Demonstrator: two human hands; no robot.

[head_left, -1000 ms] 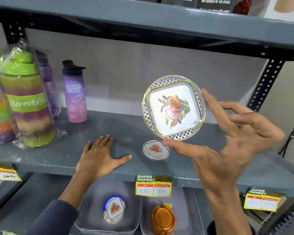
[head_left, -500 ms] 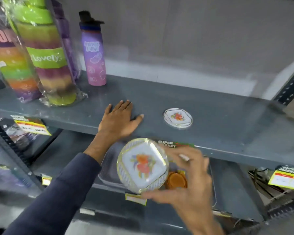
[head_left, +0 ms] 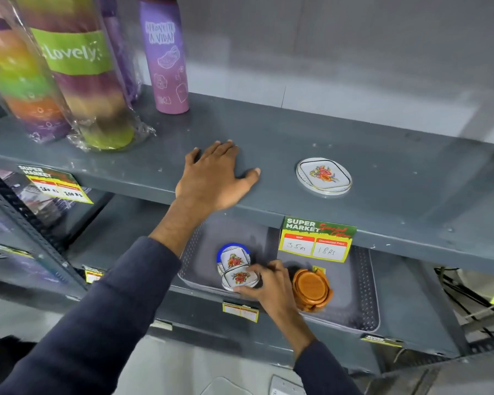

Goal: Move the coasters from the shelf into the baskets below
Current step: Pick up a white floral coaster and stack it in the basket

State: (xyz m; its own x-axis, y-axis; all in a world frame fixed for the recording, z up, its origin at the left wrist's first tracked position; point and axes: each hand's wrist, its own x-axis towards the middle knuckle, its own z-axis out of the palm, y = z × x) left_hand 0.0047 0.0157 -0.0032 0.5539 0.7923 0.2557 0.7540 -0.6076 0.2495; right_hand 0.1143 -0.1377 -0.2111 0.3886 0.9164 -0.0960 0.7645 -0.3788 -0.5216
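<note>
My left hand [head_left: 211, 181] lies flat and open on the shelf [head_left: 382, 172], palm down, fingers spread, holding nothing. Off to its right, well apart from the thumb, one coaster [head_left: 323, 177] still sits flat on that shelf, white with a gold rim and a flower print. Below, my right hand [head_left: 271, 286] is down in the left basket [head_left: 191, 252], pinching a second coaster [head_left: 240, 278] by its near edge between thumb and fingers; I can't tell whether it has touched the basket floor yet, and my fingers cover its right side. Just beyond the hand, a blue-rimmed coaster [head_left: 233, 258] rests in the same basket, and the held one overlaps its near edge, so part of it is hidden. Right beside my right hand, in the right basket [head_left: 362, 297], is an orange stack [head_left: 311, 289]; its shape is hard to make out and my knuckles cut off its left edge. A price tag [head_left: 317, 239] hanging from the shelf lip covers the back of both baskets where they meet. Far left of my left hand stand wrapped bottles [head_left: 77, 69] and a purple bottle [head_left: 166, 55], all cut off at the top of the view. Both sleeves [head_left: 97, 323] run out of frame at the bottom.
</note>
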